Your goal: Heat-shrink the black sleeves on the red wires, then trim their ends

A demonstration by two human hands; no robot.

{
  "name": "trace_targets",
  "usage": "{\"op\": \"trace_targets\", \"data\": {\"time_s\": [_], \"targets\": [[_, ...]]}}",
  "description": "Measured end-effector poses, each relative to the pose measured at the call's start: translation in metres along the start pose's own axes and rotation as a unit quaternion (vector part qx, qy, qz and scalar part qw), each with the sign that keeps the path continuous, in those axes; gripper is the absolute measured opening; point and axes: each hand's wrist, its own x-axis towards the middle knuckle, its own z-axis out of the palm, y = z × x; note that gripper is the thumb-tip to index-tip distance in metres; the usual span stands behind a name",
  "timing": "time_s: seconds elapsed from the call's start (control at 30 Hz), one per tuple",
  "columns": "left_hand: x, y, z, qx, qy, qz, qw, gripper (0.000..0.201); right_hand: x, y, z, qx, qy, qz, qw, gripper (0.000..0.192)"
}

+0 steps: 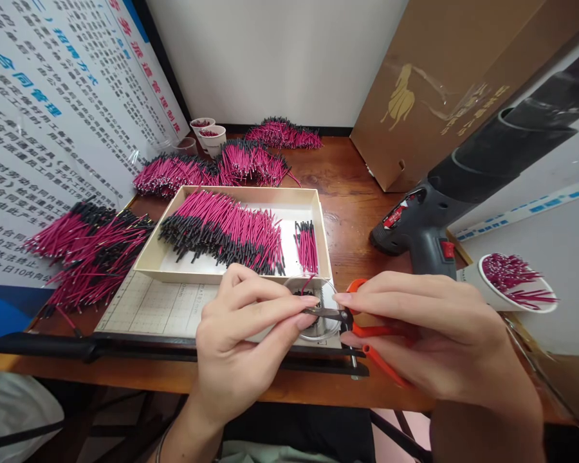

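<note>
My left hand [251, 331] is closed in a pinch around a short pink wire [309, 281], whose end shows above the fingertips. Gripped in my right hand [439, 331] are small pliers [332, 314] with orange handles. Their dark jaws point left and reach the left fingertips; whether they touch the wire is hidden. Beneath both hands sits a clear round dish [335, 289] with small black pieces inside. Just behind, a cream box [231, 279] holds a large heap of pink wires [231, 225] with black sleeves and a smaller bunch [306, 247] at its right.
A paper cutter [145, 305] lies under the box, its black handle [43, 345] along the table edge. More wire piles [101, 251] lie left and behind. Paper cups [215, 143] stand at the back. On the right are a heat gun [424, 225], a wire-filled cup [487, 292] and a carton [415, 83].
</note>
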Motion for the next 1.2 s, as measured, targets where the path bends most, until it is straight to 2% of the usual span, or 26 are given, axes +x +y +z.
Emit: {"op": "trace_targets", "data": {"time_s": [0.3, 0.67, 1.2], "targets": [[0.0001, -0.0005, -0.0025, 0.006, -0.009, 0.005, 1.0, 0.021, -0.0019, 0.001, 0.0026, -0.011, 0.009, -0.017, 1.0, 0.035], [-0.0011, -0.0012, 0.0005, 0.002, -0.01, -0.001, 1.0, 0.022, -0.005, 0.0014, 0.0025, -0.014, 0.026, 0.0, 1.0, 0.034], [-0.0015, -0.0043, 0.0006, 0.026, -0.024, 0.025, 0.999, 0.019, -0.0083, 0.0078, 0.0048, 0.015, 0.006, -0.019, 1.0, 0.031]]}}
